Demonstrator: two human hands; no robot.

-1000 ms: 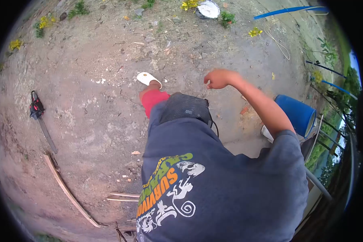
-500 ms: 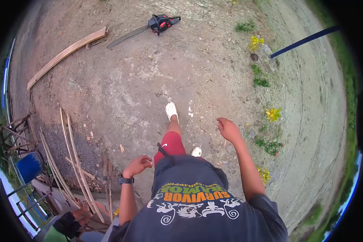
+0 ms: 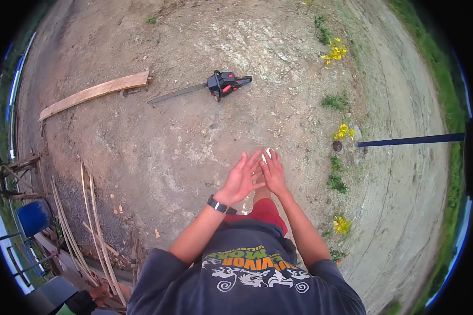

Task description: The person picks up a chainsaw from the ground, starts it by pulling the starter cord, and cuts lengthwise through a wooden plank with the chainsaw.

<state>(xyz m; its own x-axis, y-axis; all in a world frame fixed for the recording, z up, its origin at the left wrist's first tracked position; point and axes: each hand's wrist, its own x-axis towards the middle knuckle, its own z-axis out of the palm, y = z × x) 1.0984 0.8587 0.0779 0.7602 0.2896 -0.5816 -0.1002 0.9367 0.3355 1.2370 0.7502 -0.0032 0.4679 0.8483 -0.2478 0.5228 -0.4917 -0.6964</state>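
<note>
My left hand [image 3: 240, 180], with a dark watch on its wrist, is raised in front of my body, fingers apart. Close beside it, my right hand [image 3: 273, 172] has its fingers stretched out; the fingertips of the two overlap in view, and I cannot tell whether they touch. Neither one holds anything. Farther ahead on the dirt lies a black and red chainsaw [image 3: 227, 84], its bar [image 3: 177, 93] pointing left. A white shoe [image 3: 268, 153] is partly hidden behind my fingers.
A wooden plank [image 3: 97, 94] lies on the ground left of the chainsaw. Long thin wood strips [image 3: 97, 231] and a blue container [image 3: 33, 218] are at the lower left, near another person's hand [image 3: 101, 294]. Rightward are a dark blue pole [image 3: 410, 140] and yellow-leaved plants [image 3: 342, 224].
Both hands have come up from my sides and met in front of me. The chainsaw and plank appear lower and nearer in view as I step forward.
</note>
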